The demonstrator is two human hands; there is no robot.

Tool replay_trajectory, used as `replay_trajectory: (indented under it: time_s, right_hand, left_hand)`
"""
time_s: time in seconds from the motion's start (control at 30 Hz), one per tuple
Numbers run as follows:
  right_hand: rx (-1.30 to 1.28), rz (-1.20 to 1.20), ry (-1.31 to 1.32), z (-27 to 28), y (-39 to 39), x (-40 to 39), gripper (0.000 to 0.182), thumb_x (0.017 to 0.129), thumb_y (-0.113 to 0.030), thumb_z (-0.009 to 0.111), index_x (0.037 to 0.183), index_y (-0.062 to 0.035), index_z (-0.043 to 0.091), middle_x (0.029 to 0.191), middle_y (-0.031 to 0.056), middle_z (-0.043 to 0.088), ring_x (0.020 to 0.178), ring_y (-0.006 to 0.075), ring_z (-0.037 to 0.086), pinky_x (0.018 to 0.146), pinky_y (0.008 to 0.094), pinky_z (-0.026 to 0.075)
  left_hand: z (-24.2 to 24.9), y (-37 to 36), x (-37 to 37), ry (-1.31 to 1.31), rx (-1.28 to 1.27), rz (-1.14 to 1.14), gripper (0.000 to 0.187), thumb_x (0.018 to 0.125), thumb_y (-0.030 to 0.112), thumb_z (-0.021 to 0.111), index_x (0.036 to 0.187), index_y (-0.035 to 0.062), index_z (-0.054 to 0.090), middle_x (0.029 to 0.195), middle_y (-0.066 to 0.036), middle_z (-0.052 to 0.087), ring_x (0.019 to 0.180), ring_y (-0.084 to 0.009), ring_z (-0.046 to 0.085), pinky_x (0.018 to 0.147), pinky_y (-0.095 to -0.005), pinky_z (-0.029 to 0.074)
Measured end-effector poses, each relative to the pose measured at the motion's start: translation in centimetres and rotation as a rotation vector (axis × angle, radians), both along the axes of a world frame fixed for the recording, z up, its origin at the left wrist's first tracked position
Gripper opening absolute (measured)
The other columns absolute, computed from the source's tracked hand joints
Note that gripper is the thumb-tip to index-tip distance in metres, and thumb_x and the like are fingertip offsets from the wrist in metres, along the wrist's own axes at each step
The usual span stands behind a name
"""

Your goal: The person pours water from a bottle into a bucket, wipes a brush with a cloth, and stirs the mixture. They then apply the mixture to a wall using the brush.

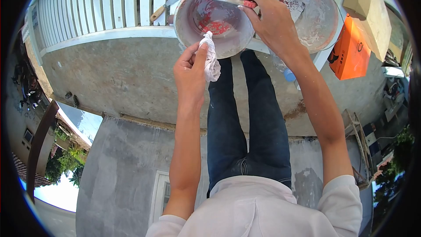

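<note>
The right hand [276, 22] is pinching a narrow scraper [227, 0] by its red handle, apparently leaving its blade free above the paint-stained bucket [239, 30] on the slatted surface [114, 33]; the left hand [191, 68] is pinching a crumpled whitish rag [212, 68] (its lower end hanging loose) at the bucket's near rim.

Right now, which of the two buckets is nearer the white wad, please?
The bucket beside the wood-handled scraper; the wad overlaps it in this view, the other bucket stands farther right.
</note>
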State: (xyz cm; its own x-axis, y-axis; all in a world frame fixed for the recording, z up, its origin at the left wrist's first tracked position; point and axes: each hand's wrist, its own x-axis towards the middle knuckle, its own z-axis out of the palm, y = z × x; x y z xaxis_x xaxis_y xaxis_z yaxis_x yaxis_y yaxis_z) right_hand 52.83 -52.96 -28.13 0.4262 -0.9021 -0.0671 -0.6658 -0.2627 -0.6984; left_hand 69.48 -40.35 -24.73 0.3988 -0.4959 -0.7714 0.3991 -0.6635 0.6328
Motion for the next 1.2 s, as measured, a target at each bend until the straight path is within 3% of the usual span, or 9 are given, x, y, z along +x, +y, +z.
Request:
replay_trajectory:
  time_s: [0.03, 0.13, 0.23, 0.43, 0.63, 1.1, 1.2]
  right_hand:
    - [0.114, -0.06, -0.025, 0.8, 0.2, -0.3, 0.013, 0.09, -0.013, 0.069, 0.097, -0.0017, 0.066, 0.088, 0.0124, 0.07, 0.082, 0.0274, 0.069, 0.075, 0.039, 0.054]
    - [0.114, -0.263, -0.253, 0.8, 1.8, -0.9, 0.019, 0.089, -0.012, 0.072, 0.102, 0.0003, 0.066, 0.089, 0.0136, 0.072, 0.08, 0.0236, 0.071, 0.076, 0.0344, 0.057]
    - [0.332, -0.516, -0.364, 2.2, 3.8, -1.1, 0.023, 0.09, -0.011, 0.073, 0.105, 0.0037, 0.065, 0.096, 0.0142, 0.073, 0.09, 0.0175, 0.071, 0.082, 0.0298, 0.057]
    - [0.495, -0.777, -0.541, 4.0, 6.3, -3.0, 0.024, 0.09, -0.006, 0.074, 0.108, 0.0067, 0.066, 0.1, 0.0156, 0.071, 0.093, 0.0161, 0.07, 0.083, 0.0251, 0.056]
    - [0.41, -0.778, -0.646, 5.9, 7.3, -3.7, 0.029, 0.091, -0.004, 0.071, 0.118, 0.0078, 0.065, 0.104, 0.0162, 0.071, 0.093, 0.0168, 0.07, 0.083, 0.0254, 0.057]
    - [0.437, -0.854, -0.704, 5.5, 8.7, -2.7, 0.028, 0.093, -0.003, 0.069, 0.118, 0.0085, 0.065, 0.106, 0.0169, 0.07, 0.097, 0.0186, 0.069, 0.086, 0.0285, 0.058]
    - [0.412, -0.87, -0.715, 6.1, 8.5, -2.8, 0.028, 0.093, -0.004, 0.069, 0.118, 0.0088, 0.064, 0.107, 0.0179, 0.069, 0.096, 0.0193, 0.069, 0.087, 0.03, 0.059]
  left_hand:
    - [-0.1, 0.0, 0.0, 0.002, -0.003, 0.008, 0.028, 0.098, 0.018, 0.066, 0.115, -0.0038, 0.068, 0.081, 0.0, 0.064, 0.068, -0.0032, 0.055, 0.059, -0.0216, 0.044]
    - [-0.4, -0.2, 0.1, 0.008, -0.01, 0.017, 0.028, 0.097, 0.018, 0.066, 0.115, -0.0039, 0.068, 0.081, 0.0, 0.064, 0.068, -0.0032, 0.055, 0.059, -0.0217, 0.044]
    - [-0.3, -0.4, -0.1, 0.005, -0.015, 0.006, 0.028, 0.097, 0.018, 0.066, 0.115, -0.0039, 0.068, 0.079, 0.0, 0.063, 0.067, -0.003, 0.055, 0.058, -0.0219, 0.044]
    - [-0.3, -1.0, -0.6, -0.085, -0.002, -0.057, 0.029, 0.096, 0.019, 0.068, 0.114, -0.0035, 0.069, 0.071, 0.002, 0.058, 0.06, -0.0026, 0.051, 0.053, -0.0224, 0.04]
    - [-0.8, -1.0, -0.6, -0.144, 0.028, -0.118, 0.03, 0.096, 0.02, 0.069, 0.114, -0.0032, 0.07, 0.067, 0.004, 0.054, 0.059, -0.003, 0.047, 0.052, -0.0223, 0.036]
    - [-0.2, -1.6, -1.6, -0.451, 0.058, -0.354, 0.031, 0.095, 0.025, 0.068, 0.11, -0.0015, 0.072, 0.06, 0.004, 0.043, 0.057, -0.0052, 0.038, 0.052, -0.0271, 0.029]
    - [0.0, -1.5, -1.5, -0.453, 0.066, -0.368, 0.031, 0.095, 0.023, 0.07, 0.113, -0.0018, 0.072, 0.065, 0.006, 0.044, 0.059, -0.0028, 0.038, 0.052, -0.0239, 0.028]
